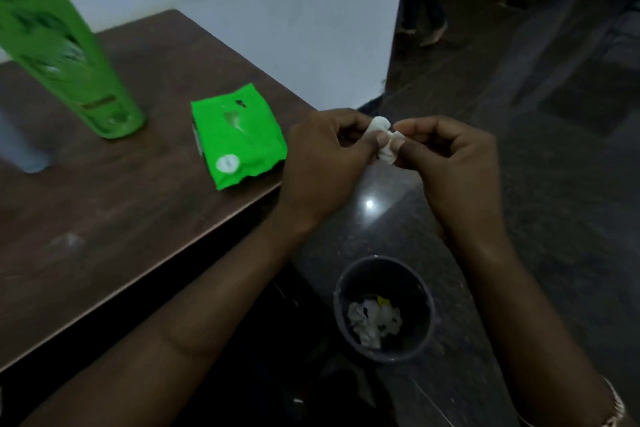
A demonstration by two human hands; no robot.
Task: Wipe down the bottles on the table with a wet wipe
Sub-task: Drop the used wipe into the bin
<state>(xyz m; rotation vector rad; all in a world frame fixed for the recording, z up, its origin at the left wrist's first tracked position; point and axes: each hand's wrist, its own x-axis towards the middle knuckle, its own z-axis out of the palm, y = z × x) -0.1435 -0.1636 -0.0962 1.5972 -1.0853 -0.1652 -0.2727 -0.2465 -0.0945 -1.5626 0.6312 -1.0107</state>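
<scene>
A crumpled white wet wipe (383,140) is held between both my hands, beyond the table's right edge and above the floor. My left hand (322,163) pinches its left side and my right hand (450,163) pinches its right side. A tall green bottle (65,48) stands at the back left of the brown table (104,218). A greyish bottle (24,146), cut off by the left border, stands beside it. A green pack of wet wipes (239,139) lies flat near the table's right edge.
A dark round bin (384,308) with crumpled white wipes inside stands on the dark polished floor below my hands. A white wall runs behind the table. A person's legs (424,10) are visible far back in a passage.
</scene>
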